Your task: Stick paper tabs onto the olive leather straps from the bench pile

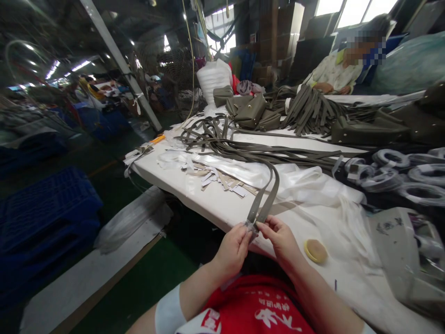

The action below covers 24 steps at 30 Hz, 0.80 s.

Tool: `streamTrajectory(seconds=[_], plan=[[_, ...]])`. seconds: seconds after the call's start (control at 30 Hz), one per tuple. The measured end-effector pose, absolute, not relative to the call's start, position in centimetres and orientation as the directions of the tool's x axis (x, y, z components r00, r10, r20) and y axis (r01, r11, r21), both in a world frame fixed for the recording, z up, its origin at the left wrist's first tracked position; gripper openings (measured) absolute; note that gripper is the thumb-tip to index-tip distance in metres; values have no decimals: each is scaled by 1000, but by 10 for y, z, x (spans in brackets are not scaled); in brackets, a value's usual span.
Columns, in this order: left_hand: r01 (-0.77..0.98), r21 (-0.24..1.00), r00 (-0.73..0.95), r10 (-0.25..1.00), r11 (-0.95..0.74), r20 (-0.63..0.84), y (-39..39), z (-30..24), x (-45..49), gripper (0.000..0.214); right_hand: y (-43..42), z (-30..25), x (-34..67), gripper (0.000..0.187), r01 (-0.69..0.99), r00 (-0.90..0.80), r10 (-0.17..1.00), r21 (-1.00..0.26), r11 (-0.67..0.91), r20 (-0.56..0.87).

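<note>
At the table's front edge, both hands meet on an olive-grey strap (272,189) that loops back over the white table (187,192). My left hand (233,247) is closed on the strap's end, where a small shiny piece, perhaps clear wrap or a buckle, shows between the fingers. My right hand (279,237) pinches the same strap just beside it, thumb against fingers. Farther back lies a tangled heap of similar straps (222,139). Paper and card strips (222,178) lie left of the held strap. A round yellow-rimmed disc (315,251) rests right of my right hand.
Olive bags (251,111) and a bundle of strap ends (311,111) stand at the back. Wrapped white rings (385,171) lie at the right, near white plastic film (306,183). Across the table sits another person (337,72). Blue pallets (45,227) are stacked at the left.
</note>
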<state>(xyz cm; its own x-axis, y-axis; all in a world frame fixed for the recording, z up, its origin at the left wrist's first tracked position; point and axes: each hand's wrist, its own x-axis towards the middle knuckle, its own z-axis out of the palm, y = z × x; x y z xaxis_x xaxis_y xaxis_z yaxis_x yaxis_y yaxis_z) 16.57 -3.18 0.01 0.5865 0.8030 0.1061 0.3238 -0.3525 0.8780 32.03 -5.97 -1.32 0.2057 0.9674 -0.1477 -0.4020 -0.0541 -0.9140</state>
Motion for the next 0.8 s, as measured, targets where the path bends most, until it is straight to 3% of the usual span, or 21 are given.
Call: streamTrajectory(seconds=[0.07,0.13,0.23,0.3,0.47,0.57,0.63,0.73,0.8], plan=[[280,890,641,760,-359,104,-31,7,161,39,-56,-12,325,30,-608,170,948,-786,-114,-270],[225,916,702,707,-331,83,-30,13,156,36,-54,-12,330,33,-740,-19,934,-623,-253,-357],[222,948,713,701,-228,1,-29,13,148,50,-55,-12,331,27,-774,-240,919,-509,-376,-313],[230,968,687,721,-101,-88,-29,9,145,63,-56,-10,329,20,-763,-228,940,-553,-334,-254],[231,950,751,583,209,-311,-33,3,145,51,-52,-5,326,28,-618,-40,985,-771,-156,-168],[220,964,739,618,151,-266,-35,6,148,55,-46,0,332,41,-435,110,991,-900,-17,-71],[213,974,710,673,75,-207,-34,10,152,56,-46,7,337,41,-295,226,971,-945,144,78],[194,977,694,716,-86,-75,-32,19,162,54,-54,21,339,35,-87,324,890,-926,367,322],[174,965,680,733,-197,27,-31,25,172,51,-63,28,335,34,37,335,843,-900,435,421]])
